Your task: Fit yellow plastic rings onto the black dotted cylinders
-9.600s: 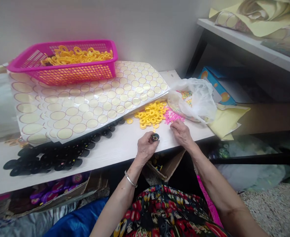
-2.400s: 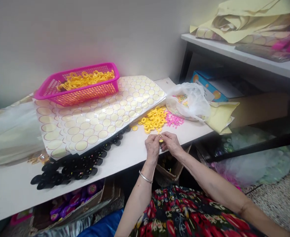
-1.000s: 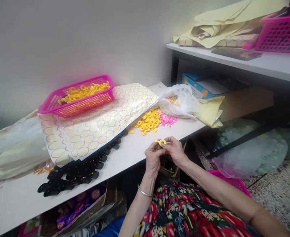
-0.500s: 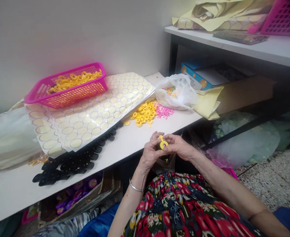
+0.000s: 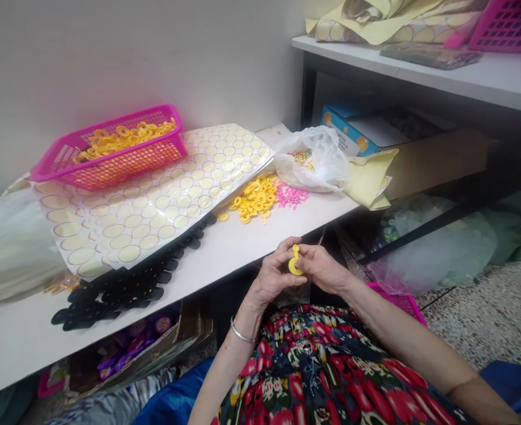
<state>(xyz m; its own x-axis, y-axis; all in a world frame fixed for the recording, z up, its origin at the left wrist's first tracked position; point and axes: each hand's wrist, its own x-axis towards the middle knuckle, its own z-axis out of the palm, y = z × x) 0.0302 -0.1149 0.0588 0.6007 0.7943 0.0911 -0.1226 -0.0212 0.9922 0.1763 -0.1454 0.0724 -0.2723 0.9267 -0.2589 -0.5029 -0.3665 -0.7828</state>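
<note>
Above my lap, just off the table's front edge, I hold a small yellow plastic ring piece with a short stem (image 5: 295,265) between both hands. My left hand (image 5: 274,273) is closed on it from the left. Thumb and fingers of my right hand (image 5: 325,267) pinch it from the right and cover part of the ring. On the table beyond lies a heap of similar yellow pieces (image 5: 255,199), touching a spread of tiny pink pieces (image 5: 290,195).
A pink basket (image 5: 110,171) of yellow pieces stands on sheets of round stickers (image 5: 154,221). Black plastic pieces (image 5: 110,298) lie along the front. A white plastic bag (image 5: 331,162) holds tiny coloured bits. A raised shelf (image 5: 411,82) stands at the right; a carton (image 5: 167,360) sits below.
The yellow piece has turned in my fingers, its stem now upright. My right fingers have moved over the ring, hiding the pink bit that showed in its middle. The view has shifted slightly.
</note>
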